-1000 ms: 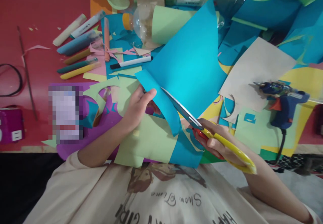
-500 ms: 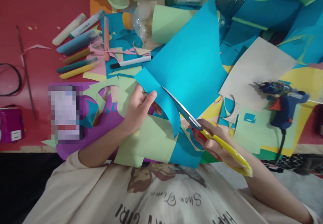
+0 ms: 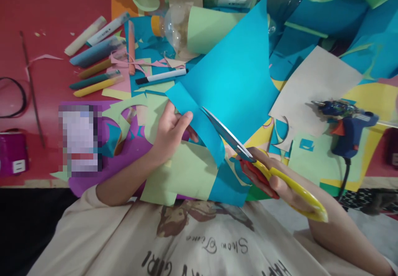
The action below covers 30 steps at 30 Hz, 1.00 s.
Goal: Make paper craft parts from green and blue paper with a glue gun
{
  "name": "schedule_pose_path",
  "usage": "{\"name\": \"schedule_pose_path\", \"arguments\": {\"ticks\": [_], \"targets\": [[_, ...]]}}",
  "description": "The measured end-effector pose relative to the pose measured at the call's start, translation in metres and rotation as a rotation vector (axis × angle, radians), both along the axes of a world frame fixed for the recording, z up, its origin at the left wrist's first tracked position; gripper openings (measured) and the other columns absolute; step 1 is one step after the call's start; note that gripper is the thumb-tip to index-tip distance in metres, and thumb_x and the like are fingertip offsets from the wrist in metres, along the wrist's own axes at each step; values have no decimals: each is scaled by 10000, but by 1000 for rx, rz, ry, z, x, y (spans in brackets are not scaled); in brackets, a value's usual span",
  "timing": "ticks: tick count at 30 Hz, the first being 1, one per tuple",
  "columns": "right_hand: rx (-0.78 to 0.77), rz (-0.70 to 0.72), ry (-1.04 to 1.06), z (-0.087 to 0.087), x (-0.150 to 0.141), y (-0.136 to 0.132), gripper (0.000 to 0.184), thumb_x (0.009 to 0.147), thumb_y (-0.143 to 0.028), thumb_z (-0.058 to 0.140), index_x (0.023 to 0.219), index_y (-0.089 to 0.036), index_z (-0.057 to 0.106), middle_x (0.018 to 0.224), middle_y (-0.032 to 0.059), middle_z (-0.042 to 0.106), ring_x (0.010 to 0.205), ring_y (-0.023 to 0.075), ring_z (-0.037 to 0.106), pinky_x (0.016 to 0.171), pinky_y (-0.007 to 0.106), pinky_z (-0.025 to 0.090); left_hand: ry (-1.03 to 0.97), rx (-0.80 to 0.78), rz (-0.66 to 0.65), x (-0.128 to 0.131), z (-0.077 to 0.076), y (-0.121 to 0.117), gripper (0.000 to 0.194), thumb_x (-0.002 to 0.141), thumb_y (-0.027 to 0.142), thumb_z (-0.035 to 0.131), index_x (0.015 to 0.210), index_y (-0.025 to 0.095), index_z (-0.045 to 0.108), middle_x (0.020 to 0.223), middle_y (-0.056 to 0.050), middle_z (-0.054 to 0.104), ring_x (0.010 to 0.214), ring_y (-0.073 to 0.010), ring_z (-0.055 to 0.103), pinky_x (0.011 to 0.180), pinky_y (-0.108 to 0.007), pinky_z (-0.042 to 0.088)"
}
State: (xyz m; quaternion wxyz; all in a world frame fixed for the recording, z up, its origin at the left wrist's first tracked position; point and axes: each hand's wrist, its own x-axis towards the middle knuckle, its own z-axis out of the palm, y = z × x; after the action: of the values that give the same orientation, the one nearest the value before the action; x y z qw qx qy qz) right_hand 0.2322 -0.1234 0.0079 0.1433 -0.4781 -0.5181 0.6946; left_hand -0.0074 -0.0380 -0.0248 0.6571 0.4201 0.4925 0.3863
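A bright blue sheet of paper (image 3: pixel 236 81) is held up over the table, partly cut, with a strip curling down along its near side. My left hand (image 3: pixel 174 131) pinches that strip near its left end, thumb on top and fingers beneath. In my right hand (image 3: pixel 273 180) is a pair of scissors (image 3: pixel 228 135) with yellow and red handles. Their blades lie in the cut between strip and sheet, pointing up and left. Light green paper (image 3: pixel 183 172) lies under the hands.
Several markers (image 3: pixel 96 52) lie at the upper left. A plastic bottle (image 3: pixel 175 27) wrapped in green paper lies behind the blue sheet. To the right, a blue glue gun (image 3: pixel 350 135) rests on paper. A phone-like blurred item (image 3: pixel 81 139) sits left, among paper scraps (image 3: pixel 124 118).
The scissors' handles have shifted slightly right and down, with the blades still in the cut. The strip's loose end has moved a little. My left hand keeps nearly the same place.
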Motion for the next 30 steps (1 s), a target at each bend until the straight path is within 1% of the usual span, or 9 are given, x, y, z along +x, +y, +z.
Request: {"name": "schedule_pose_path", "arguments": {"ticks": [3, 5, 10, 15, 19, 21, 23, 27, 30], "targets": [[-53, -73, 47, -1, -4, 2, 766, 676, -876, 411, 1020, -197, 491, 632, -31, 480, 459, 74, 315, 380, 231, 203, 7, 2, -5, 0, 0, 0, 408, 818, 386, 620, 1173, 246, 473, 587, 82, 556, 390, -80, 510, 409, -202, 428], [-71, -104, 56, -1, -7, 4, 774, 660, -878, 431, 1030, -201, 496, 612, -42, 463, 460, 75, 303, 388, 235, 195, 5, 12, -20, 0, -1, -1, 430, 814, 387, 627, 1180, 238, 458, 587, 82, 569, 392, -88, 529, 399, -204, 427], [-84, -90, 67, 3, -12, 9, 698, 712, -823, 474, 1040, -207, 489, 617, -48, 453, 474, 73, 301, 395, 232, 198, 8, 57, -53, 1, 0, -1, 487, 822, 395, 634, 1225, 219, 426, 608, 77, 603, 376, -93, 550, 375, -207, 412], [-81, -153, 113, 2, -16, 7, 666, 720, -799, 507, 1018, -203, 486, 561, -75, 405, 434, 65, 248, 369, 232, 158, 3, 80, -75, 1, -1, 0, 469, 829, 390, 624, 1208, 210, 415, 555, 95, 577, 373, -100, 569, 357, -193, 411], [-92, -175, 111, -1, -19, 6, 650, 727, -791, 509, 1008, -206, 494, 553, -76, 393, 425, 68, 247, 369, 236, 167, 5, 89, -78, 1, -2, 1, 533, 831, 390, 621, 1281, 215, 397, 659, 65, 651, 392, -102, 597, 357, -194, 430], [-77, -175, 93, -4, -20, 6, 646, 724, -796, 504, 995, -210, 497, 557, -71, 403, 423, 69, 260, 369, 236, 177, -3, 95, -81, 2, -1, 1, 560, 831, 389, 623, 1313, 224, 388, 721, 49, 676, 401, -99, 606, 361, -195, 441], [-63, -167, 71, -6, -20, 5, 640, 722, -802, 495, 972, -213, 494, 562, -65, 414, 426, 72, 276, 368, 235, 188, -13, 97, -81, 2, -1, 1, 556, 836, 381, 620, 1316, 223, 390, 732, 44, 679, 400, -95, 606, 363, -194, 447], [-41, -148, 71, -11, -18, 2, 657, 725, -824, 442, 966, -214, 473, 591, -57, 417, 457, 79, 303, 376, 227, 217, -21, 94, -84, 2, -1, 0, 526, 845, 376, 615, 1295, 211, 398, 676, 55, 661, 396, -99, 603, 367, -195, 456], [38, -76, 85, -10, -14, 2, 653, 776, -809, 371, 1000, -204, 476, 643, -36, 445, 500, 87, 339, 406, 226, 269, -19, 88, -83, 1, -2, 0, 526, 848, 372, 612, 1297, 211, 389, 630, 74, 637, 384, -95, 591, 360, -188, 442]]}}
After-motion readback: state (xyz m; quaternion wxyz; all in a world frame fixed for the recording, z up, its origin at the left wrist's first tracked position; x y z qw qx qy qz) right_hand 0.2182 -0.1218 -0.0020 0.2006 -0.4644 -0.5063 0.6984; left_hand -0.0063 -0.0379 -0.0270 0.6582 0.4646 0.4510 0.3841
